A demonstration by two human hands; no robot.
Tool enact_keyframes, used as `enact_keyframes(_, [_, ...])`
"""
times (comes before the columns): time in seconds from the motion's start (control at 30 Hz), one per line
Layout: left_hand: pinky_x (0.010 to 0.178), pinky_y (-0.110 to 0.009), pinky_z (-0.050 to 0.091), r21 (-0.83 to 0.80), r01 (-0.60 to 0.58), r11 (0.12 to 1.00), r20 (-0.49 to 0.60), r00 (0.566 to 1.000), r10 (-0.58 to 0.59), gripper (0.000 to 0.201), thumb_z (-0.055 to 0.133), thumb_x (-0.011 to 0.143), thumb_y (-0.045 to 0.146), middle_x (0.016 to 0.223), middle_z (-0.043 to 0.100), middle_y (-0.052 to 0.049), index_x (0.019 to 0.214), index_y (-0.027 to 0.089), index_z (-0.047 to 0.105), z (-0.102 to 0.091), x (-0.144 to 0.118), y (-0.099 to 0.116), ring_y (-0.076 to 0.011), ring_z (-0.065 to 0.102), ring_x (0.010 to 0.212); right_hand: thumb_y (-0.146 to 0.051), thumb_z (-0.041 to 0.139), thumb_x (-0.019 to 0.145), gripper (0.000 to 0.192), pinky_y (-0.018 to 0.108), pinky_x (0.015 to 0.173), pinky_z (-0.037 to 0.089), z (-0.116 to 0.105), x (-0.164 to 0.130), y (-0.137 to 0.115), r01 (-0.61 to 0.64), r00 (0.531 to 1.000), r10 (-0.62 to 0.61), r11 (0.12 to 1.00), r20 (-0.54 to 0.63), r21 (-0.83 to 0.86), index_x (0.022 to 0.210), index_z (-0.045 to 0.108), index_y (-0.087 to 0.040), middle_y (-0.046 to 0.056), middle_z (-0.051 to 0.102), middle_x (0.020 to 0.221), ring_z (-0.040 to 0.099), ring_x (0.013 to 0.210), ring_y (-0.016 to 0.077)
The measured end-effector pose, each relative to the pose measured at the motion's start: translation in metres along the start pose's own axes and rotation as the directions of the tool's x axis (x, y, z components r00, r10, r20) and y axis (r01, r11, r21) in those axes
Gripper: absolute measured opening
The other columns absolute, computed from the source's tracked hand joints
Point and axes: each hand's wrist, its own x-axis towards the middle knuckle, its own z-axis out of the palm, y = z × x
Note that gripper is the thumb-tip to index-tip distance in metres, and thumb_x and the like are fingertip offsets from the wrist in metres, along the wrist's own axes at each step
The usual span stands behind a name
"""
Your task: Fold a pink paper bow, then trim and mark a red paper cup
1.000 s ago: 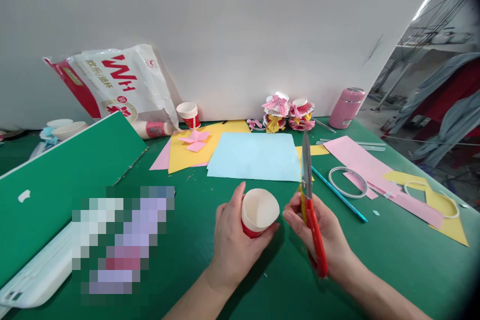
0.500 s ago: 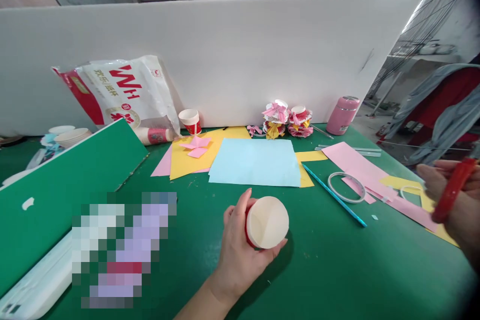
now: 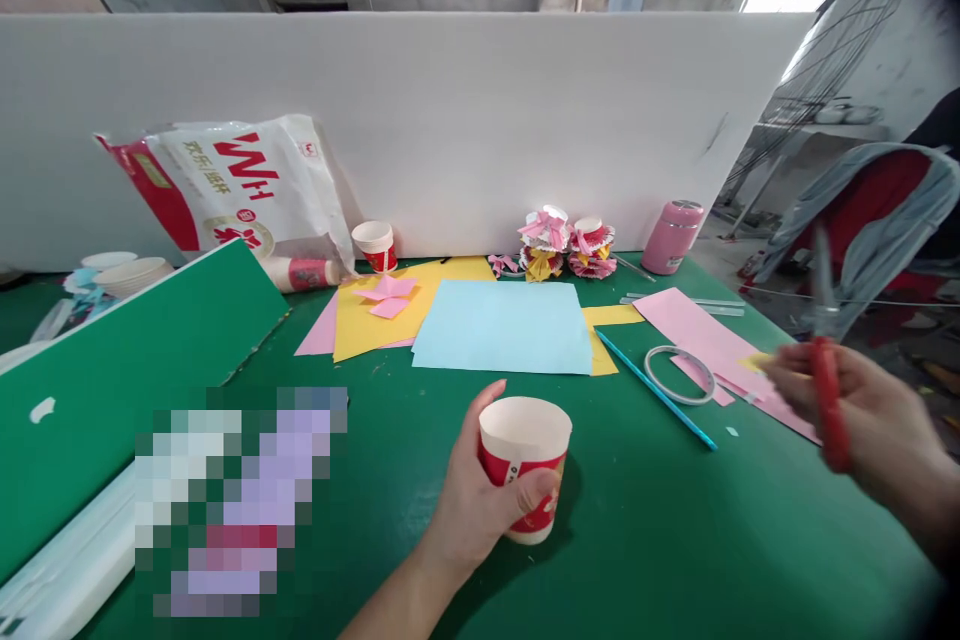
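Paper cup [image 3: 523,465] stands upright on the green table [image 3: 675,540], left hand [image 3: 480,505] clasped around it; right hand [image 3: 862,415] grips red-handled scissors [image 3: 829,390], well apart.

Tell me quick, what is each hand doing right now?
Left hand: closed around a red and white paper cup, held upright on the green table.
Right hand: closed on red-handled scissors, blurred, blades pointing up.

Bright daylight from upper right; edges warped.
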Motion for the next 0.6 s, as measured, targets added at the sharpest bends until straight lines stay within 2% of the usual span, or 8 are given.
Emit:
enact_keyframes(0.03, [0.076, -0.041, 0.050, -0.026, 0.021, 0.999, 0.012, 1.000, -0.020, 0.090, 0.080, 0.054, 0.034, 0.105, 0.063, -0.013, 0.128, 0.020, 0.031, -0.001, 0.000, 0.001, -0.0300, 0.061, 0.092, -0.039, 0.068, 0.075, 0.026, 0.026, 0.044, 0.037, 0.018, -0.004, -0.004, -0.019, 0.984, 0.009, 0.998, 0.178, 0.054, 0.091, 0.063, -0.019, 0.006, 0.062, 0.071, 0.051, 0.051, 0.0111])
enact_keyframes(0.07, [0.075, -0.040, 0.050, -0.046, 0.036, 0.998, 0.020, 0.999, -0.035, 0.090, 0.080, 0.054, 0.034, 0.104, 0.063, -0.013, 0.128, 0.020, 0.032, -0.001, 0.001, 0.001, -0.0302, 0.062, 0.091, -0.041, 0.069, 0.073, 0.030, 0.025, 0.043, 0.036, 0.035, -0.012, -0.010, -0.035, 0.959, -0.006, 0.990, 0.285, 0.138, 0.092, 0.062, -0.020, 0.006, 0.063, 0.075, 0.049, 0.050, 0.0105])
enact_keyframes(0.13, [0.074, -0.039, 0.050, -0.075, 0.057, 0.996, 0.026, 0.998, -0.055, 0.090, 0.080, 0.053, 0.035, 0.102, 0.065, -0.013, 0.128, 0.020, 0.033, -0.002, 0.002, 0.001, -0.0300, 0.062, 0.091, -0.041, 0.075, 0.064, 0.032, 0.024, 0.042, 0.037, 0.067, -0.031, -0.024, -0.059, 0.925, -0.060, 0.953, 0.375, 0.298, 0.084, 0.060, -0.020, 0.005, 0.065, 0.081, 0.048, 0.049, 0.0103])
enact_keyframes(0.23, [0.073, -0.037, 0.049, -0.100, 0.092, 0.991, 0.028, 0.996, -0.090, 0.087, 0.080, 0.054, 0.036, 0.096, 0.066, -0.010, 0.127, 0.020, 0.035, -0.002, 0.003, 0.000, -0.0272, 0.063, 0.086, -0.037, 0.074, 0.067, 0.028, 0.023, 0.044, 0.040, 0.100, -0.057, -0.039, -0.098, 0.818, -0.161, 0.907, 0.552, 0.410, 0.083, 0.057, -0.021, 0.004, 0.067, 0.086, 0.050, 0.052, 0.0103])
enact_keyframes(0.3, [0.072, -0.036, 0.049, -0.111, 0.126, 0.986, 0.038, 0.992, -0.122, 0.083, 0.079, 0.056, 0.037, 0.093, 0.066, -0.009, 0.126, 0.020, 0.037, -0.002, 0.003, 0.000, -0.0243, 0.064, 0.080, -0.033, 0.074, 0.067, 0.027, 0.024, 0.052, 0.045, 0.112, -0.067, -0.044, -0.128, 0.753, -0.205, 0.886, 0.625, 0.445, 0.084, 0.056, -0.020, 0.004, 0.066, 0.087, 0.055, 0.061, 0.0127])
enact_keyframes(0.37, [0.071, -0.035, 0.049, -0.114, 0.169, 0.979, 0.053, 0.985, -0.164, 0.077, 0.077, 0.060, 0.038, 0.090, 0.067, -0.008, 0.124, 0.019, 0.038, -0.002, 0.003, 0.000, -0.0217, 0.064, 0.074, -0.030, 0.075, 0.066, 0.029, 0.026, 0.060, 0.047, 0.118, -0.071, -0.044, -0.160, 0.724, -0.221, 0.868, 0.654, 0.470, 0.084, 0.055, -0.020, 0.002, 0.064, 0.081, 0.057, 0.069, 0.0142])
enact_keyframes(0.5, [0.069, -0.033, 0.049, -0.138, 0.263, 0.955, 0.091, 0.963, -0.252, 0.057, 0.066, 0.072, 0.041, 0.086, 0.067, -0.008, 0.120, 0.018, 0.044, -0.003, 0.003, 0.002, -0.0195, 0.064, 0.071, -0.029, 0.073, 0.070, 0.027, 0.023, 0.058, 0.042, 0.122, -0.071, -0.041, -0.204, 0.707, -0.228, 0.841, 0.669, 0.501, 0.085, 0.052, -0.020, -0.003, 0.057, 0.068, 0.051, 0.063, 0.0116])
enact_keyframes(0.6, [0.069, -0.031, 0.049, -0.187, 0.251, 0.950, 0.101, 0.967, -0.235, 0.045, 0.063, 0.075, 0.041, 0.098, 0.066, -0.009, 0.112, 0.019, 0.051, -0.004, 0.004, 0.002, -0.0192, 0.063, 0.079, -0.032, 0.069, 0.073, 0.025, 0.022, 0.055, 0.038, 0.122, -0.072, -0.038, -0.247, 0.695, -0.219, 0.822, 0.685, 0.514, 0.084, 0.050, -0.019, -0.004, 0.054, 0.066, 0.047, 0.060, 0.0104])
